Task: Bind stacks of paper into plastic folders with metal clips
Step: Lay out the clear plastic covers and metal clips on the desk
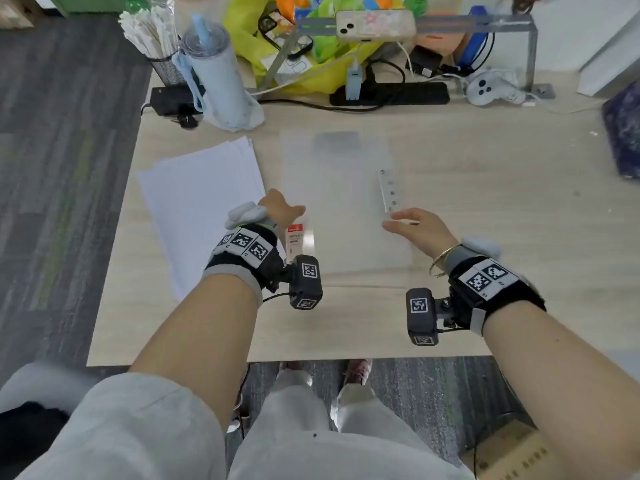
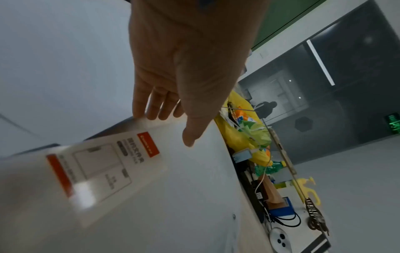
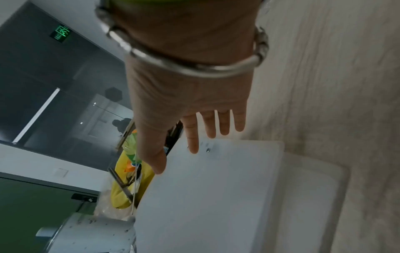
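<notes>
A translucent plastic folder [image 1: 341,206] lies flat in the middle of the wooden table [image 1: 502,202], with a red-and-white label [image 1: 295,237] at its near left corner. A metal clip strip [image 1: 389,192] runs along its right side. A stack of white paper [image 1: 201,202] lies to its left. My left hand [image 1: 282,209] has straight fingers [image 2: 151,109] touching the folder's left edge [image 2: 138,123] above the label [image 2: 103,167]. My right hand [image 1: 412,223] is spread over the folder's right side, its fingers [image 3: 193,137] near the clip's rivets [image 3: 207,150]. Neither hand grips anything.
Along the table's back stand a pale blue tumbler [image 1: 214,71], a mesh cup of white sticks [image 1: 156,36], a yellow bag [image 1: 294,46], a black power strip [image 1: 388,93], a phone on a metal stand [image 1: 375,26] and a white controller [image 1: 491,88]. A dark blue object [image 1: 623,133] sits at the right edge.
</notes>
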Motion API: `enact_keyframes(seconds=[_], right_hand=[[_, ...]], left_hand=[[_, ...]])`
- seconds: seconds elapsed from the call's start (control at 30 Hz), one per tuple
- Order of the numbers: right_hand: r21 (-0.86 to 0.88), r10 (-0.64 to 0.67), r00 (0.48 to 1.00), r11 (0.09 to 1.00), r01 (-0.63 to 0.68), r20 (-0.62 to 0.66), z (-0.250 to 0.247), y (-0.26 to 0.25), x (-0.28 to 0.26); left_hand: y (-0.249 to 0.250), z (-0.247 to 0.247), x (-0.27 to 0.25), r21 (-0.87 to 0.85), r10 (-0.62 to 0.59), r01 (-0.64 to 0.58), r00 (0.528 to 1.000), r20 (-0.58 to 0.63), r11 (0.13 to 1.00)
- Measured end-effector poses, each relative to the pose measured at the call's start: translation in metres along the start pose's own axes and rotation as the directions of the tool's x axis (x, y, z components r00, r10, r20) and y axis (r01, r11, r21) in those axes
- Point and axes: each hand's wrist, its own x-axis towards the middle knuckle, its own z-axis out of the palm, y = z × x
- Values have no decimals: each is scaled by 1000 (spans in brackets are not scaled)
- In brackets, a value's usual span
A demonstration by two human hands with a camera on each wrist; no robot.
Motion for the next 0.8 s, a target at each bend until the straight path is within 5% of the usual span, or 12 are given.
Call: enact_keyframes(seconds=[0.3,0.8], right_hand=[[-72,41,995,997,-35,89,5,10,3],[-154,63,998,986,-67,-31,-34,41,18]], left_hand=[[-9,22,22,-7,-46,46,999,26,999],[17,62,2,-187,154,-138,985,72,973]])
